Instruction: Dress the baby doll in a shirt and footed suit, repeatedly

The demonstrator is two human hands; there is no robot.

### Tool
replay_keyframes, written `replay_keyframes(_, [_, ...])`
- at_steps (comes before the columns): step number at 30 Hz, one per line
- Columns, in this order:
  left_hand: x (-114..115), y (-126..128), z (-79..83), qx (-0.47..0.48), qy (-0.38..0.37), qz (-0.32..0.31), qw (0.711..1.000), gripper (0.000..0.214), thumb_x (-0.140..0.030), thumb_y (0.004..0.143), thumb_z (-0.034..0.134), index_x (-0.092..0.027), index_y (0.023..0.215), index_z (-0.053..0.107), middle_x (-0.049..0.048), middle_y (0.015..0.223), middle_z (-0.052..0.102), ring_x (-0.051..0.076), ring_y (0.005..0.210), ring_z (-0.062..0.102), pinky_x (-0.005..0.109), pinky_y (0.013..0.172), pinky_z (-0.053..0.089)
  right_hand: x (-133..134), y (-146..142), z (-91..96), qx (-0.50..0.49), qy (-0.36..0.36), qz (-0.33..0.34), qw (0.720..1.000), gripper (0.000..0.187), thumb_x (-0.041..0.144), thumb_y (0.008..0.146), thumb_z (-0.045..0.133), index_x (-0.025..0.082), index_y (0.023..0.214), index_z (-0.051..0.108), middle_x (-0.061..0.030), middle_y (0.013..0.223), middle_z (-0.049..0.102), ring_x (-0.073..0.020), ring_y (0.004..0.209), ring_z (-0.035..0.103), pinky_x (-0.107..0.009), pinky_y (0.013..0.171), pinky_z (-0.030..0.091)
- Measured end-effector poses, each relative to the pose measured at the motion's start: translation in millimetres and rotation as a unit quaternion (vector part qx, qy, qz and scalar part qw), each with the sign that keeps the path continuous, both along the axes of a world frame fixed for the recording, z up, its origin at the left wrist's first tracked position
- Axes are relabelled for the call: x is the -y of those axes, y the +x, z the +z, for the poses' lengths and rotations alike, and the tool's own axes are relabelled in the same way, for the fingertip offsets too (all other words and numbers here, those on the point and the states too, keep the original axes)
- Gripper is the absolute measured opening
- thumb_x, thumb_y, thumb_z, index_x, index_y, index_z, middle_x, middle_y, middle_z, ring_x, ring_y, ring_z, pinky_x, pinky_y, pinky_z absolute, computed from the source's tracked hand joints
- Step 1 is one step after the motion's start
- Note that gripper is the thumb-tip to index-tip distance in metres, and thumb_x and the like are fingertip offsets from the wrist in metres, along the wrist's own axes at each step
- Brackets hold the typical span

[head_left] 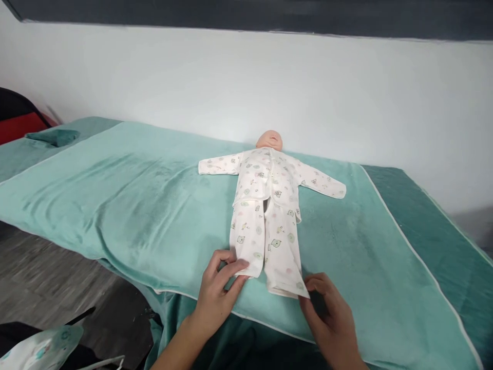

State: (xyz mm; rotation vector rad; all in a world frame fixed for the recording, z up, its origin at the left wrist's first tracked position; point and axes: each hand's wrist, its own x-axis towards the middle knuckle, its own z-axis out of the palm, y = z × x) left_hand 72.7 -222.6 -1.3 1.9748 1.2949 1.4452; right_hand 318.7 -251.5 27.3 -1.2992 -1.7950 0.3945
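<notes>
A baby doll (269, 140) lies on its back, dressed in a white printed jacket (257, 174) and matching baby pants (246, 226). Both jacket sleeves stretch out sideways. My left hand (219, 288) pinches the cuff of the pant leg on the left between thumb and fingers. With its fingertips, my right hand (329, 313) grips the outer corner of the other leg's cuff, pulling it out to a point. The doll's hands and feet are hidden inside the clothes.
A light green blanket (162, 205) with white edging covers a bed with a darker green cover (419, 216). A white wall (246, 82) stands behind. Patterned fabric (46, 349) is at the lower left, and a red and black object (21, 123) at the far left.
</notes>
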Motion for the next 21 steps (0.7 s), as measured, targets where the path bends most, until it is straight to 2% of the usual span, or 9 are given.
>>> replay_keyframes(5, [10.9,-4.1,-6.1,-0.046,0.02,-0.01,0.999,0.042,-0.007,0.089,0.058,-0.036,0.119,0.064,0.005,0.097,0.054,0.018,0.083,0.06,0.032,0.069,0.055,0.9,-2.0,-5.5,0.032,-0.015,0.036,0.999,0.009,0.019,0.093,0.062,0.025,0.096,0.056,-0.0013,0.088,0.063,-0.0158,0.075,0.064,-0.025,0.065,0.052])
replay_keyframes(10, [21.5,-13.9,-11.4,-0.051,0.002,0.007,0.999,0.031,-0.008,0.093,0.054,-0.03,0.113,0.062,0.0055,0.101,0.057,0.017,0.089,0.063,0.028,0.071,0.054,-2.0,9.6,7.9,0.003,-0.038,0.074,0.997,0.004,0.023,0.096,0.058,0.025,0.096,0.062,-0.0033,0.091,0.065,-0.0157,0.078,0.066,-0.023,0.066,0.054])
replay_keyframes(14, [33.5,-34.2,-19.1,-0.05,-0.02,0.048,0.997,0.024,-0.007,0.095,0.052,-0.025,0.109,0.062,0.0058,0.101,0.059,0.016,0.093,0.063,0.027,0.077,0.053,-9.1,16.7,13.7,-0.016,-0.042,0.057,0.997,0.011,0.025,0.097,0.056,0.025,0.09,0.064,-0.0019,0.086,0.066,-0.0144,0.076,0.067,-0.021,0.067,0.054])
replay_keyframes(17, [43.7,-60.0,-39.6,-0.067,-0.036,0.112,0.991,0.022,-0.009,0.096,0.052,-0.023,0.111,0.061,0.0068,0.106,0.06,0.017,0.1,0.063,0.03,0.085,0.053,-10.2,7.5,13.7,-0.007,-0.028,0.054,0.998,0.008,0.026,0.096,0.059,0.025,0.093,0.066,-0.0035,0.092,0.069,-0.0156,0.08,0.07,-0.021,0.07,0.056])
replay_keyframes(21, [57.7,-118.1,-91.4,-0.126,-0.068,0.253,0.957,0.02,-0.019,0.096,0.051,-0.021,0.114,0.062,0.01,0.115,0.061,0.023,0.111,0.062,0.04,0.097,0.053,-6.7,-18.8,13.9,0.025,0.001,0.118,0.993,0.008,0.029,0.094,0.062,0.026,0.099,0.068,-0.0058,0.095,0.072,-0.0194,0.087,0.073,-0.024,0.074,0.059])
